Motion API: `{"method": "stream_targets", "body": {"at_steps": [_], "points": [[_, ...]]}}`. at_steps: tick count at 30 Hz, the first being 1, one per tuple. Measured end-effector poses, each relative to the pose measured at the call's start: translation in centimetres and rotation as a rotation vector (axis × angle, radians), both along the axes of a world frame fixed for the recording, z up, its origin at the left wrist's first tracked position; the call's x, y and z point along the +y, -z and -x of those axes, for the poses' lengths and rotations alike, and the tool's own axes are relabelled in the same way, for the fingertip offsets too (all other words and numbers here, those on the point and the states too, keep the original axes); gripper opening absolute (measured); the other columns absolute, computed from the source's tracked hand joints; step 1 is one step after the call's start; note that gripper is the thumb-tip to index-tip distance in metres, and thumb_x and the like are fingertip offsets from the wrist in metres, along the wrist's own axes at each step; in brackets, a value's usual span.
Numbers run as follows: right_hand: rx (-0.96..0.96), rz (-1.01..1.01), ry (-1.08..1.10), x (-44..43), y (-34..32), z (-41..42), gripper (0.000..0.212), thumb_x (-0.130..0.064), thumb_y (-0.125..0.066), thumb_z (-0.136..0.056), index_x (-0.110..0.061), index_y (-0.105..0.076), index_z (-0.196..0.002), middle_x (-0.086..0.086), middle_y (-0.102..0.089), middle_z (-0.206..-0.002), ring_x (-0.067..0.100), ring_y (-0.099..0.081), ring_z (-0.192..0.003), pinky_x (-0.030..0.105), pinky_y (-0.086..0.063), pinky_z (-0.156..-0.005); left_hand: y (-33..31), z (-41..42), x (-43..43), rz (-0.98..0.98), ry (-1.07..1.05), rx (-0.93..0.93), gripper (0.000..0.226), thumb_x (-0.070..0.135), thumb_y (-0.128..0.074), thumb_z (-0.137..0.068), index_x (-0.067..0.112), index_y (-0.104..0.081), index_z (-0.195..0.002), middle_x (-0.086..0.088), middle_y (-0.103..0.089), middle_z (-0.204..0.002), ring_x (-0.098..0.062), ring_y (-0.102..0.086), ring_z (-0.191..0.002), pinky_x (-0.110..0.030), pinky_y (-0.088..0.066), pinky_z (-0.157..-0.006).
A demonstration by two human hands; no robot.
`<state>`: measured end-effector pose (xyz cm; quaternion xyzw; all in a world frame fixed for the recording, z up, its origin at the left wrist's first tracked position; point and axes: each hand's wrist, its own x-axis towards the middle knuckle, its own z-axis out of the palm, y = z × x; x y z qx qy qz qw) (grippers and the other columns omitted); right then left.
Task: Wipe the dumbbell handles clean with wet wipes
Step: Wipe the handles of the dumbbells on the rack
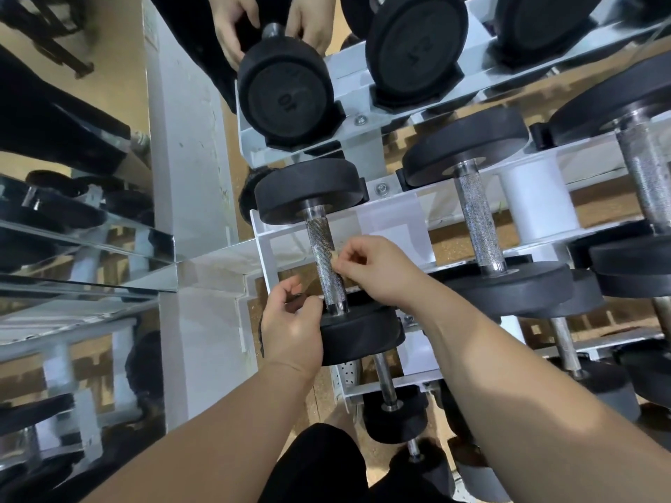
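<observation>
A black dumbbell with a knurled steel handle [324, 261] lies on the middle tier of a white rack [390, 212]. My right hand [377, 270] pinches a small pale scrap of wipe [333, 255] against the right side of that handle. My left hand [290, 326] sits just left of the handle's near end, beside the near black weight head [363, 335]; its fingers are curled, and what they hold is hidden.
More dumbbells fill the rack to the right [479, 230] and on the tiers above and below. Another person's hands [276, 23] hold the "10" dumbbell [287, 92] on the top tier. A white pillar [188, 157] and a mirror wall stand at left.
</observation>
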<state>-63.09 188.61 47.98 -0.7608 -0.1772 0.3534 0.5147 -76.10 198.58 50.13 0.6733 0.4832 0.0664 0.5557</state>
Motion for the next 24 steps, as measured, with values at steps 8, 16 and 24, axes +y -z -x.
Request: {"method": "stream_targets", "body": {"at_steps": [8, 16, 24], "points": [[0.060, -0.080, 0.192, 2.3, 0.5, -1.0, 0.019, -0.027, -0.064, -0.094, -0.023, -0.059, -0.076, -0.008, -0.064, -0.075, 0.007, -0.060, -0.073, 0.027, -0.045, -0.071, 0.3, 0.2, 0.3, 0.000, 0.003, 0.027, 0.051, 0.045, -0.056, -0.063, 0.029, -0.066, -0.111, 0.006, -0.064, -0.113, -0.013, -0.058, -0.099, -0.032, -0.047, -0.089], [0.090, -0.005, 0.031, 0.8, -0.5, -0.6, 0.020, -0.023, -0.068, -0.090, -0.013, -0.061, -0.075, -0.006, -0.058, -0.067, 0.009, -0.049, -0.062, 0.028, -0.041, -0.064, 0.0, 0.2, 0.1, 0.010, -0.004, 0.024, 0.052, 0.041, -0.056, -0.065, 0.023, -0.066, -0.113, 0.003, -0.064, -0.111, -0.013, -0.057, -0.094, -0.028, -0.045, -0.083], [0.077, 0.025, -0.089, 0.1, -0.6, -0.1, 0.019, -0.021, -0.068, -0.092, -0.011, -0.061, -0.079, -0.006, -0.058, -0.069, -0.001, -0.048, -0.057, 0.020, -0.039, -0.059, -0.2, 0.0, 0.0, 0.031, -0.002, 0.030, 0.045, 0.036, -0.055, -0.070, 0.028, -0.065, -0.112, 0.003, -0.065, -0.106, -0.014, -0.059, -0.089, -0.026, -0.044, -0.079]]}}
